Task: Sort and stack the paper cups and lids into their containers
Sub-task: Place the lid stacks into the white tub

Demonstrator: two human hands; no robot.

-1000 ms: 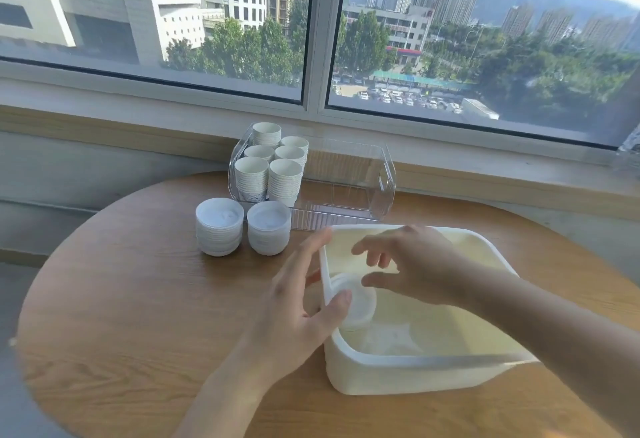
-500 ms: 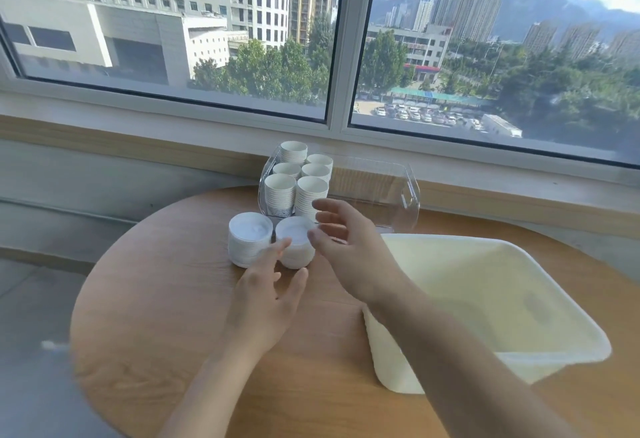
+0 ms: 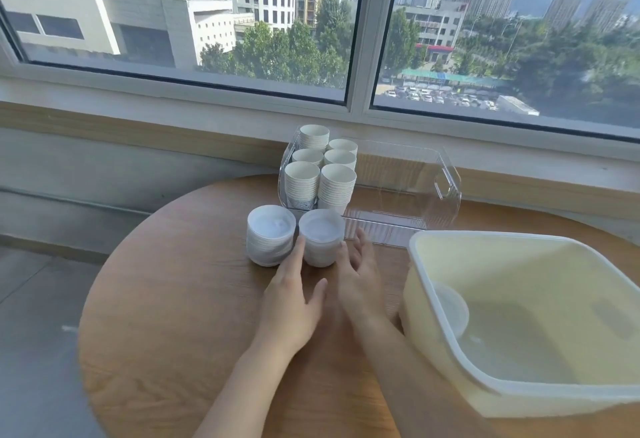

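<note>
Flanking the right-hand stack of lids (image 3: 321, 237), both hands rest low on the round wooden worktop (image 3: 173, 316). The left hand (image 3: 294, 302) has its grip spread open, forefinger touching the stack's side at 9 o'clock; the right hand (image 3: 358, 278) is likewise open, fingertips touching the stack at 3 o'clock. A second lid stack (image 3: 270, 235) stands just beside it at 9 o'clock. At 12 o'clock, stacked paper cups (image 3: 320, 174) fill the left end of a clear bin (image 3: 446, 188). A cream tub (image 3: 519, 320) sits at 4 o'clock, a single lid (image 3: 450, 309) inside it.
</note>
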